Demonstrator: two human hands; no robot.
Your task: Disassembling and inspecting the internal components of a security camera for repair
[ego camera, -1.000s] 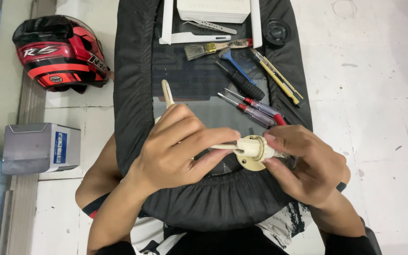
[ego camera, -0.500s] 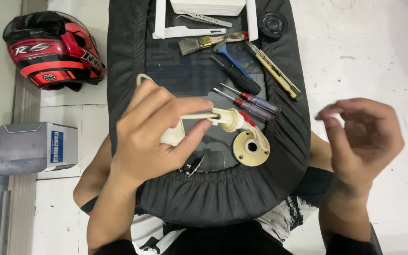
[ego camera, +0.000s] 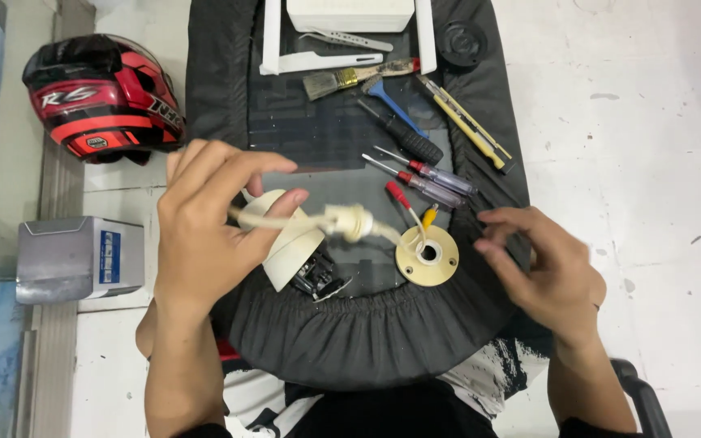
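My left hand [ego camera: 212, 227] is raised over the black padded work mat [ego camera: 367, 332] and holds a cream plastic lamp fitting [ego camera: 294, 243] by its cord, with a small cream collar [ego camera: 349, 221] on the cord. Red and yellow wires [ego camera: 411, 215] run from it into a round cream base plate [ego camera: 427, 255] lying flat on the mat. My right hand [ego camera: 541, 272] hovers just right of the plate, fingers apart, holding nothing.
Several tools lie on the mat's far part: a paintbrush [ego camera: 350, 77], screwdrivers [ego camera: 419, 174], a yellow utility knife [ego camera: 464, 122], tweezers [ego camera: 346, 39]. A white box [ego camera: 350, 15] and black cap [ego camera: 462, 42] sit behind. A red-black helmet [ego camera: 99, 97] and a grey box [ego camera: 79, 258] lie left.
My right hand let go of the base plate, swung out right, then came back beside it. The plate now lies on the mat. My left hand lifted the fitting up and left.
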